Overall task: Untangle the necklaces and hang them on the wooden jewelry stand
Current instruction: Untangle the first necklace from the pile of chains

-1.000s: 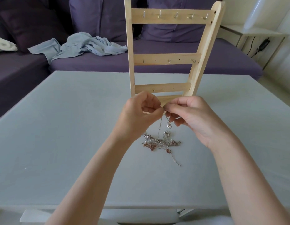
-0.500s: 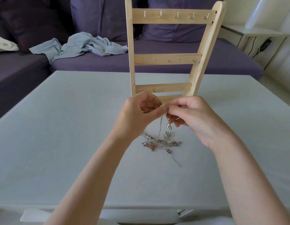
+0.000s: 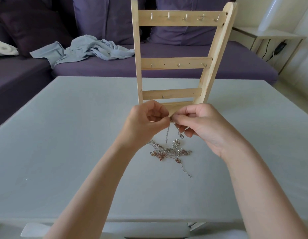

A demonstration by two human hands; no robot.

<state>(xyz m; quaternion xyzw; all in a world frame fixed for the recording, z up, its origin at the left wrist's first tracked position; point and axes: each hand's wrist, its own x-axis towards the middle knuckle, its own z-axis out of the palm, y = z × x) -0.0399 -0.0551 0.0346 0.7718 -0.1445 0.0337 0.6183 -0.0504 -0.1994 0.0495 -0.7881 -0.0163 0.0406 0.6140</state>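
1. Nearest, both forearms reach in from 6 o'clock and meet at mid-table, probably so the fine work sits right under the eyes.
2. Just beyond the wrists, the necklaces (image 3: 168,151) lie in a silver and rose tangle on the table (image 3: 63,135). A loose chain end trails off toward 5 o'clock. Most of the knot rests on the surface, likely so that only the strand being worked carries any pull.
3. Above the tangle, the left hand (image 3: 146,125) and right hand (image 3: 201,125) meet fingertip to fingertip. Each pinches the same thin chain between thumb and forefinger, with the other fingers curled in. Two strands hang down from the pinch to the pile, and a clasp or small ring dangles below the right fingers. The close grip suggests a knot or clasp is being picked apart.
4. At 12 o'clock, just behind the hands, stands the wooden jewelry stand (image 3: 182,62), upright and within easy reach. None of its hooks carries a necklace, so hanging has not begun.
5. Farthest, a crumpled grey cloth (image 3: 87,49) lies on the purple sofa (image 3: 167,69) at 10 o'clock.
6. Against half a second ago, the hands, the pinch and the pile look almost unchanged.
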